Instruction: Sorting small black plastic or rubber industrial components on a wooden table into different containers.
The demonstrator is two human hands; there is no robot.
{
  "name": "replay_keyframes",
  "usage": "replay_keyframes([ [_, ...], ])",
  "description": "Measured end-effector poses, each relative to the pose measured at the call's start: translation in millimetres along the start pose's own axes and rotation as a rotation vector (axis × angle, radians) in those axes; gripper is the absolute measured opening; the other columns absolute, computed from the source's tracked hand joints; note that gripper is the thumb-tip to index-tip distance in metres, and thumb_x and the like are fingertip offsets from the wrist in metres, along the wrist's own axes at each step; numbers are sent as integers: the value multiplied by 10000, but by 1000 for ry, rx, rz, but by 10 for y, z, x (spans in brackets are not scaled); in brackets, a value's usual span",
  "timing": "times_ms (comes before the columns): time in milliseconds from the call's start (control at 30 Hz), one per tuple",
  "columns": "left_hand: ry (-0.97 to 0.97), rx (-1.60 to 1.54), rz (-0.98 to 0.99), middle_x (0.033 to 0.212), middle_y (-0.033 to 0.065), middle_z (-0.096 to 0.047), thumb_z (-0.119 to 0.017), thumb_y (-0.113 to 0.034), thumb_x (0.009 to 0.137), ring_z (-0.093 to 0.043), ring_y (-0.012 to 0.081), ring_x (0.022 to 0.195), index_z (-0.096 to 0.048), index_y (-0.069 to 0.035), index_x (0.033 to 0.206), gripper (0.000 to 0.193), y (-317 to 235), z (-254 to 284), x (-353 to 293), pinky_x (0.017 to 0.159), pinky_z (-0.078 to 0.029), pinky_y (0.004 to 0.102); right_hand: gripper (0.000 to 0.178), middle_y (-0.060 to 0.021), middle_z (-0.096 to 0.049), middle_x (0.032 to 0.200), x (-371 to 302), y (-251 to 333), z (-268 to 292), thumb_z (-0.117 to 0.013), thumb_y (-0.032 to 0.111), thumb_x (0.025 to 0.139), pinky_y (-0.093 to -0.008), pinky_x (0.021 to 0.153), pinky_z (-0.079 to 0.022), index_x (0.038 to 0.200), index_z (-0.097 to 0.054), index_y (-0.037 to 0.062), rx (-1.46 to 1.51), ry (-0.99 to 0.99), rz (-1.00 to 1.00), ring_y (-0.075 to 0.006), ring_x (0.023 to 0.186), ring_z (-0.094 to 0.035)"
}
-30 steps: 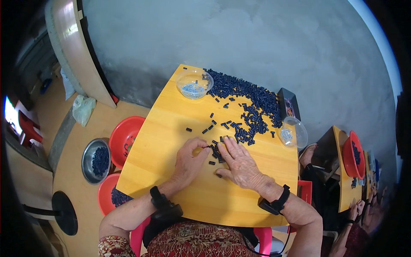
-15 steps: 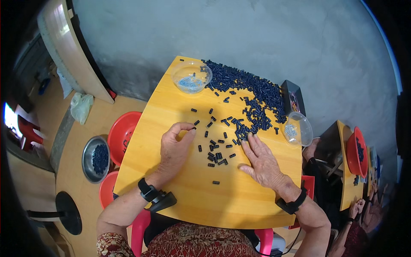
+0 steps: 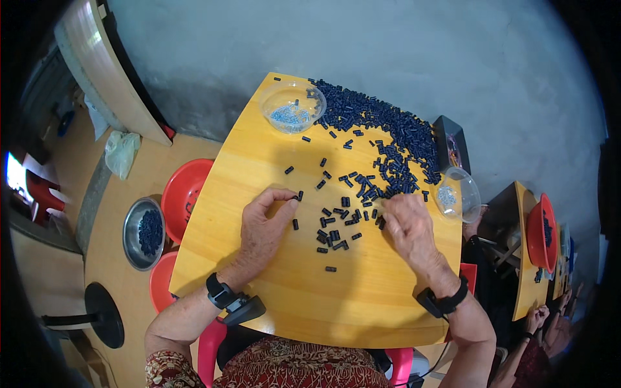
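Note:
My left hand point(image 3: 266, 216) is closed in a pinch, thumb against forefinger, on a small black cylindrical piece point(image 3: 296, 198) of which only an end shows. Over the near edge of the loose pieces, my right hand point(image 3: 411, 229) has its fingers curled down. Whatever its fingertips hold is hidden; one black piece point(image 3: 381, 223) lies by its thumb. Between both hands several like pieces point(image 3: 333, 236) are scattered on the yellow wooden table point(image 3: 284, 304). A dense heap of them point(image 3: 381, 116) covers the table's far right part.
A clear bowl point(image 3: 291, 123) with small silvery bits stands far left. Another clear bowl point(image 3: 467, 194) sits at the right edge beside a black box point(image 3: 449, 145). Left of the table are a red basin point(image 3: 173, 200) and a metal bowl point(image 3: 132, 239). Another person's hands point(image 3: 535, 317) show far right.
My right hand has gone from flat, spread fingers to a curled shape and shifted right. Loose pieces between the hands have moved. My left hand keeps its pinch.

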State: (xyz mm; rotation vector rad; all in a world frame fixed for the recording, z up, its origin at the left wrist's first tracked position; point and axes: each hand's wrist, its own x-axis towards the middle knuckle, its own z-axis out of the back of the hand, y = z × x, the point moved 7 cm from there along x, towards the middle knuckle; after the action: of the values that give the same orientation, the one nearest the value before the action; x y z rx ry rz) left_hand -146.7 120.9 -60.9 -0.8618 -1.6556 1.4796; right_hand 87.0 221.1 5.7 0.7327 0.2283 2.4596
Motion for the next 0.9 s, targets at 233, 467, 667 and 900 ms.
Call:
replay_keyframes([
  [233,-13,2,48,906,48,-667,-650,-112,890,-595,97,879,-644,26,976,162,-24,21,-20,806,-481,254,100,-90,-592,841,204,-243,-163,-676,41,767,-396,739,-444,865,-655,36,71,83,-41,-293,821,-538],
  [467,-14,11,7,908,42,-670,-656,-124,889,-597,94,874,-657,11,982,164,50,74,2,797,-484,250,107,-100,-591,881,215,-228,-279,-678,19,753,-392,751,-464,847,-626,22,-31,94,19,-296,850,-543],
  [667,31,0,71,958,19,-678,-645,-87,912,-608,72,899,-659,3,1025,145,13,32,-57,821,-484,227,98,-126,-604,850,189,-146,-166,-659,2,750,-405,734,-483,834,-610,7,-5,8,19,-319,815,-567],
  [900,203,-260,144,963,47,-684,-644,-57,910,-629,106,908,-646,12,1054,160,-167,-232,-292,833,-489,236,90,-133,-610,817,84,376,73,-648,-26,833,-326,634,-499,910,-608,-3,373,40,-152,-261,716,-618],
])
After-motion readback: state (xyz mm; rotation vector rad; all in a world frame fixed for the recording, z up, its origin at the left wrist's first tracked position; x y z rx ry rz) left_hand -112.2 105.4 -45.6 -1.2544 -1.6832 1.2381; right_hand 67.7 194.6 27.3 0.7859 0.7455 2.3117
